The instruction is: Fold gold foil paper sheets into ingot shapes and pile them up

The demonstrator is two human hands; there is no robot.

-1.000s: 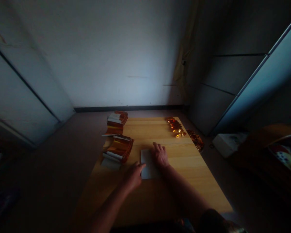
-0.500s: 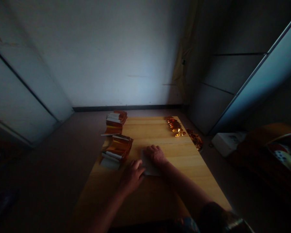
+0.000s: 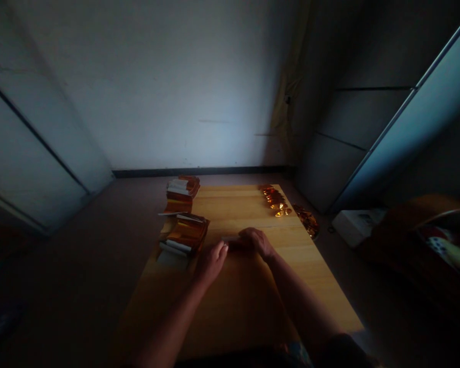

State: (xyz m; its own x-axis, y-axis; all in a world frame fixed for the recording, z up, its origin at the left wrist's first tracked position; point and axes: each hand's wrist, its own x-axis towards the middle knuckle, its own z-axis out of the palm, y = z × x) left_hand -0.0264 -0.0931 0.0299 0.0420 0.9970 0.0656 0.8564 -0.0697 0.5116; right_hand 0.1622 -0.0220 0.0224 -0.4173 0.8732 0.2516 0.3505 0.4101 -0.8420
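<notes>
Over the middle of the wooden table [image 3: 237, 204], my left hand [image 3: 213, 259] and my right hand [image 3: 258, 242] hold a sheet of foil paper [image 3: 238, 246] between them. Its near side looks dark copper, and a pale strip runs along the upper edge. The fingers of each hand are closed on one end of it. To the left of my left hand lie stacks of gold foil sheets [image 3: 186, 232] with pale backs. A row of folded gold foil pieces [image 3: 274, 199] sits at the table's far right corner.
More folded gold pieces [image 3: 306, 221] are heaped beyond the table's right edge, lower down. A white box [image 3: 352, 227] stands on the floor at right. A pale wall [image 3: 184, 102] rises behind the table, and tall cabinet panels [image 3: 341, 133] stand at right.
The sheet lay flat with its pale side up under both hands. Now its ends are gripped and its dark copper side faces me. My left hand has closed and moved slightly up.
</notes>
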